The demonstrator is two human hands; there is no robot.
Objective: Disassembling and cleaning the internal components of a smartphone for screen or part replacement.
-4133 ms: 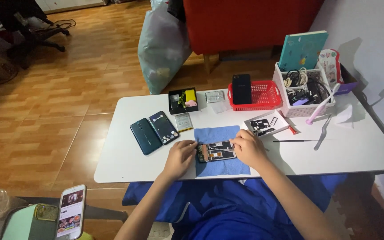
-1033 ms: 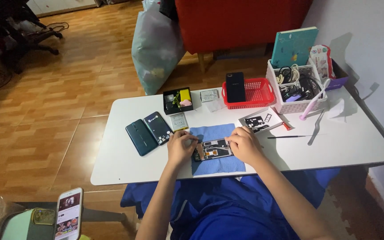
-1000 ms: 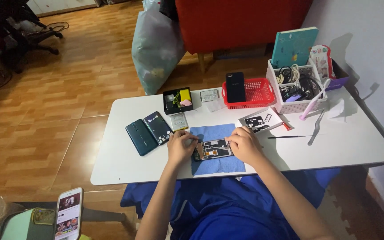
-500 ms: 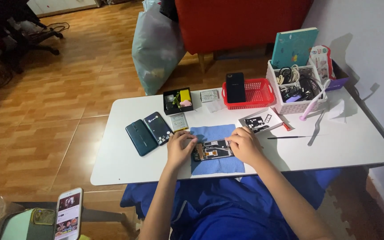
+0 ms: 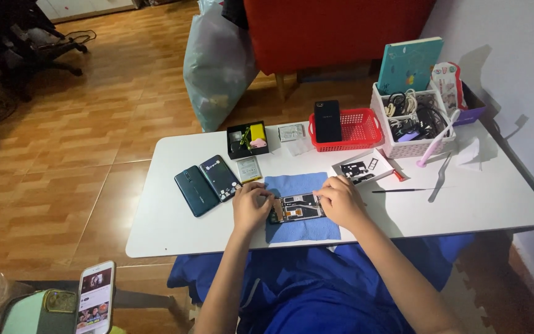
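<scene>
An opened phone body [image 5: 296, 208], its dark inner boards showing, is lying flat on a blue cloth [image 5: 300, 188] near the front edge of the white counter [image 5: 489, 204]. The left hand [image 5: 250, 206] is resting on the phone's left end with its fingers curled down over that end, and the right hand [image 5: 340, 201] is pressing on the right end, its fingers bent onto the frame; both are gripping the phone body between them.

Just left of the cloth two dark phone panels [image 5: 208, 184] are lying side by side at a slant, with a small grey battery [image 5: 249, 169] next to them. Behind it a black parts box [image 5: 247, 139] is sitting. Farther back a red basket [image 5: 356, 130] is holding a black phone [image 5: 327, 120] propped upright. To the right of the cloth a white tray [image 5: 362, 168] is lying, and beyond it a thin black tool [image 5: 403, 190].
</scene>
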